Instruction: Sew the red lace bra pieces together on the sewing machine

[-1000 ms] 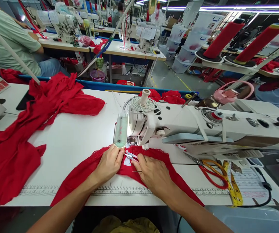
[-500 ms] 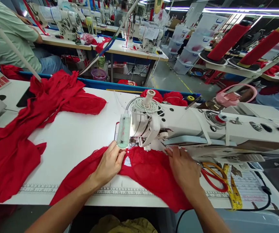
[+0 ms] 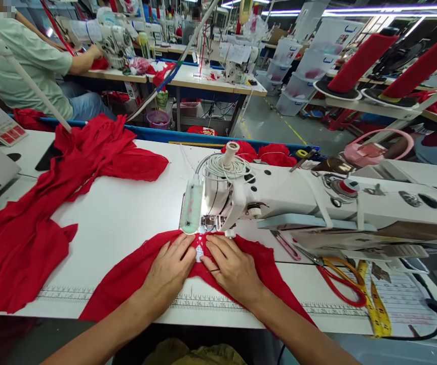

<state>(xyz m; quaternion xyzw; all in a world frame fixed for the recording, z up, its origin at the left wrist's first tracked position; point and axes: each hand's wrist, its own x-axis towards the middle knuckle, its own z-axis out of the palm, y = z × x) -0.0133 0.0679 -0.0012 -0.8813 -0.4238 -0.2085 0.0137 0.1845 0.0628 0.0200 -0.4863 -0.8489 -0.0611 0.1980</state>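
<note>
A red lace garment (image 3: 127,279) lies on the white table (image 3: 119,213) under the head of a white sewing machine (image 3: 298,197). My left hand (image 3: 168,271) lies flat on the fabric just left of the presser foot, fingers stretched out. Opposite it, my right hand (image 3: 233,268) presses the fabric on the right side, fingers spread. Between the two hands sits a small white label (image 3: 199,252), close to the needle. Neither hand holds a tool.
A large heap of red fabric (image 3: 51,197) covers the table's left side. Orange-handled scissors (image 3: 340,276), a pink thread snip (image 3: 285,245) and a yellow tape measure (image 3: 378,309) lie right of the machine. A person in a green shirt (image 3: 21,66) works at the bench behind.
My right hand set the small snips down by the machine's right side and came back to the fabric. It now presses the garment beside the label. My left hand stayed put.
</note>
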